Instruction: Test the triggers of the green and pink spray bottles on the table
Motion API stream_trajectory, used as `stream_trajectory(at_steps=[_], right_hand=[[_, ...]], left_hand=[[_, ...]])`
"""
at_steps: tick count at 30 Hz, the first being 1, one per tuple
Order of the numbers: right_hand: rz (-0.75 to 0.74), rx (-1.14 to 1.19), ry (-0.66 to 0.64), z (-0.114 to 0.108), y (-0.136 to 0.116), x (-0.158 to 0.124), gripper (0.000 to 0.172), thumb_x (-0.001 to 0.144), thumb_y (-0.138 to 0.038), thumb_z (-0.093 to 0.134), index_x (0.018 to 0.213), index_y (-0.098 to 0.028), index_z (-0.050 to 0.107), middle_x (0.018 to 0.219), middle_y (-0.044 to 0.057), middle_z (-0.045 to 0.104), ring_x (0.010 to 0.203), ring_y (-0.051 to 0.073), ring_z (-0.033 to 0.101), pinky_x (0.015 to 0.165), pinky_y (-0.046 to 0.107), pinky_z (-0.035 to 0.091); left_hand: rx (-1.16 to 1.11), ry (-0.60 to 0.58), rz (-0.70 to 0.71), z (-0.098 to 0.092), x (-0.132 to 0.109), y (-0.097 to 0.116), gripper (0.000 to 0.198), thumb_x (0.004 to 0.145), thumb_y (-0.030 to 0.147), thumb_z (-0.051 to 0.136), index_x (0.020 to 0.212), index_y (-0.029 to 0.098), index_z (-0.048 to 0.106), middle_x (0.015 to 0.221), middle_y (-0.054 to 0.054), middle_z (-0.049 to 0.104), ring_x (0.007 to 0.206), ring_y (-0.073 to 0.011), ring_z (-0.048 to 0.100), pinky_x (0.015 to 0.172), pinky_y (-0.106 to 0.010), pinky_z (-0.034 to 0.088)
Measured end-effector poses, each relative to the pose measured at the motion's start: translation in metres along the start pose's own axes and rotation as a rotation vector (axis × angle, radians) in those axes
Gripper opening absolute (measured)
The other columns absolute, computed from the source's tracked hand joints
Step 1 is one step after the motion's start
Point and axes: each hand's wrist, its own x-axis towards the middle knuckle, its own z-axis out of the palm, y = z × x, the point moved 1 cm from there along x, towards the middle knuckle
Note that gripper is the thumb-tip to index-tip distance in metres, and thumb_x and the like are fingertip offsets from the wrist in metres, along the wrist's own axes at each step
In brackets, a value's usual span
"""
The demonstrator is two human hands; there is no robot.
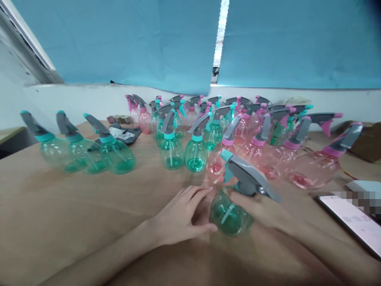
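Observation:
My right hand [263, 208] grips a green spray bottle [229, 216] just below its neck. The bottle is tilted, and its grey head with a teal nozzle points up to the left. Left of this bottle, my left hand [186, 212] is open, thumb and fingers apart around an empty gap. Its fingertips come close to the bottle's side; whether they touch I cannot tell. Just beyond stands a row of pink spray bottles [216, 163], next to two green spray bottles [195, 155].
Three green spray bottles [117, 157] stand at the left of the wooden table [74, 210]. Many more crowd the back, near a dark plastic packet [127, 135]. At right lie a phone [351, 220] and a brown box [367, 141]. Blue curtains [133, 43] hang behind.

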Motion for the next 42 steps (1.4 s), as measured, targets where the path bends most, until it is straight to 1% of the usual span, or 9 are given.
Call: stream_trajectory(at_steps=[10, 15, 19, 23, 28, 30, 33, 37, 42], right_hand=[[-0.021, 0.118, -0.082, 0.019, -0.007, -0.005, 0.042, 0.074, -0.021, 0.049, 0.112, -0.030, 0.062, 0.073, -0.002, 0.071, 0.052, 0.019, 0.064, 0.052, 0.033, 0.057], [-0.099, 0.174, -0.104, 0.041, -0.013, 0.007, 0.047, 0.076, -0.016, 0.050, 0.121, -0.030, 0.059, 0.096, 0.000, 0.073, 0.081, 0.021, 0.071, 0.079, 0.038, 0.058], [-0.152, 0.229, -0.077, 0.067, -0.015, 0.017, 0.046, 0.077, -0.013, 0.055, 0.120, -0.030, 0.057, 0.110, 0.001, 0.069, 0.089, 0.020, 0.069, 0.080, 0.035, 0.057], [-0.179, 0.246, -0.073, 0.095, -0.020, 0.032, 0.031, 0.079, -0.029, 0.067, 0.109, -0.026, 0.060, 0.101, 0.002, 0.068, 0.085, 0.020, 0.066, 0.081, 0.037, 0.055], [-0.266, 0.225, -0.082, 0.111, -0.026, 0.053, 0.069, 0.064, -0.045, 0.081, 0.123, -0.025, 0.051, 0.123, 0.008, 0.059, 0.111, 0.027, 0.058, 0.092, 0.044, 0.049], [-0.259, 0.134, -0.072, 0.106, -0.023, 0.059, 0.075, 0.063, -0.052, 0.081, 0.126, -0.026, 0.050, 0.127, 0.009, 0.057, 0.113, 0.028, 0.057, 0.091, 0.045, 0.048], [-0.179, -0.046, 0.021, 0.092, -0.010, 0.067, 0.054, 0.074, -0.058, 0.070, 0.114, -0.023, 0.059, 0.113, 0.010, 0.062, 0.088, 0.024, 0.064, 0.068, 0.037, 0.053], [-0.078, -0.298, 0.128, 0.082, 0.008, 0.075, 0.047, 0.084, -0.058, 0.058, 0.110, -0.019, 0.060, 0.111, 0.011, 0.065, 0.068, 0.020, 0.065, 0.073, 0.041, 0.051], [0.025, -0.397, 0.084, 0.094, 0.019, 0.088, 0.064, 0.085, -0.057, 0.057, 0.128, -0.010, 0.052, 0.122, 0.023, 0.062, 0.107, 0.037, 0.062, 0.088, 0.051, 0.048]], left_hand=[[-0.097, 0.105, 0.027, -0.007, -0.022, 0.014, 0.084, 0.075, 0.047, 0.075, 0.143, 0.026, 0.030, 0.142, -0.011, 0.046, 0.129, -0.0309, 0.045, 0.108, -0.048, 0.038], [-0.093, 0.273, 0.038, -0.016, -0.038, 0.022, 0.072, 0.079, 0.042, 0.072, 0.138, 0.030, 0.032, 0.137, -0.005, 0.049, 0.125, -0.0258, 0.049, 0.106, -0.040, 0.041], [-0.047, 0.431, -0.041, -0.019, -0.051, 0.020, 0.066, 0.079, 0.048, 0.072, 0.132, 0.033, 0.035, 0.128, -0.002, 0.055, 0.118, -0.0248, 0.054, 0.100, -0.039, 0.046], [0.030, 0.575, -0.128, -0.023, -0.065, 0.010, 0.060, 0.077, 0.039, 0.073, 0.127, 0.029, 0.041, 0.121, -0.005, 0.059, 0.111, -0.0269, 0.058, 0.094, -0.042, 0.049], [0.147, 0.551, -0.248, -0.041, -0.081, -0.008, 0.039, 0.079, 0.039, 0.065, 0.112, 0.024, 0.053, 0.117, -0.007, 0.063, 0.111, -0.0313, 0.058, 0.093, -0.046, 0.048], [0.210, 0.589, -0.304, -0.054, -0.087, -0.020, 0.044, 0.080, 0.042, 0.063, 0.117, 0.022, 0.051, 0.117, -0.009, 0.062, 0.112, -0.0316, 0.058, 0.095, -0.046, 0.047], [0.367, 0.611, -0.381, -0.073, -0.091, -0.042, 0.043, 0.086, 0.045, 0.058, 0.119, 0.018, 0.050, 0.116, -0.011, 0.061, 0.111, -0.0307, 0.057, 0.095, -0.045, 0.047], [0.501, 0.621, -0.420, -0.095, -0.085, -0.066, 0.045, 0.083, 0.047, 0.061, 0.116, 0.015, 0.056, 0.107, -0.012, 0.059, 0.105, -0.0328, 0.056, 0.093, -0.047, 0.046], [0.594, 0.577, -0.431, -0.112, -0.064, -0.073, 0.047, 0.085, 0.047, 0.058, 0.117, 0.013, 0.060, 0.101, -0.013, 0.057, 0.104, -0.0340, 0.053, 0.094, -0.048, 0.044]])
